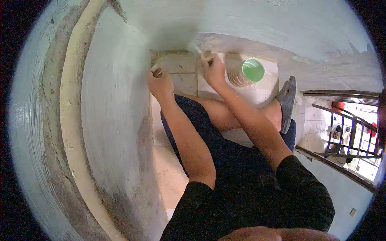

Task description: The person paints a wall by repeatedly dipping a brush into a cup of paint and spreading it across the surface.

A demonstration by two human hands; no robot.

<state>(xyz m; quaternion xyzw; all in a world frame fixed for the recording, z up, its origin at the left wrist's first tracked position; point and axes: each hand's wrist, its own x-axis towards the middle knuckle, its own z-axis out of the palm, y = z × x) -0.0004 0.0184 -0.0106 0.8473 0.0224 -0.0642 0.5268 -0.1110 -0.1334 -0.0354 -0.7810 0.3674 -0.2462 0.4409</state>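
My right hand (214, 72) is closed around a paintbrush (198, 50), whose pale, blurred tip points up and left at the base of the wall. My left hand (161, 82) is curled shut near the corner, with a small pale end showing at its fingers; what it holds is too small to name. To the right of my right hand stands a paint container (253, 70), light green inside, with ridged, stained sides.
Pale green, streaky walls (116, 100) rise at the left and ahead. A thick cream pipe (70, 100) runs along the left wall. My sandalled foot (286, 106) is right of the container. A dark metal frame (350, 132) stands by the bright opening.
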